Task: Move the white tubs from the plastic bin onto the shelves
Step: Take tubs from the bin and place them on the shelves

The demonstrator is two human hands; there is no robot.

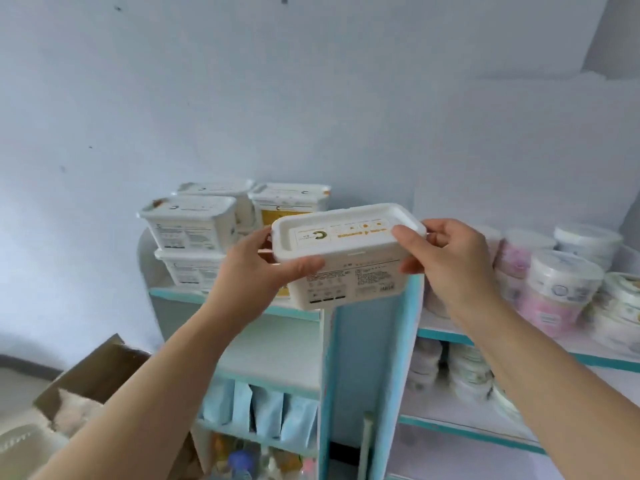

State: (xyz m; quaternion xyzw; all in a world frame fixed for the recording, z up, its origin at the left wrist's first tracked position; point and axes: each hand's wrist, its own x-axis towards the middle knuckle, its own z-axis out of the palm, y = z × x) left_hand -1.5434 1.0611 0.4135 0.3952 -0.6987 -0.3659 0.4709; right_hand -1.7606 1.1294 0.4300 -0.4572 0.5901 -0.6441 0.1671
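Pale blue wall fills the background, with a white-and-teal shelving unit (239,301) standing against it. On its top shelf I count four white tubs (188,223) already placed, at least one of them stacked on another, so by my reading the job is well under way. How many remain I cannot say: only a corner of the plastic bin (20,445) shows at the lower left, beside an open cardboard box (97,372), and its contents are out of sight. I have another tub (346,258) lifted in the air in front of the top shelf, just right of the stacked ones, lid up and tilted a little toward me. My left hand (263,268) is closed on its left end, thumb lying along the front wall under the rim. My right hand (446,258) grips the right end, thumb pressed on top of the lid and fingers wrapped behind. Both forearms reach up and forward from the bottom corners, elbows low. Rolls of packaged goods (557,285) crowd the shelves to the right.
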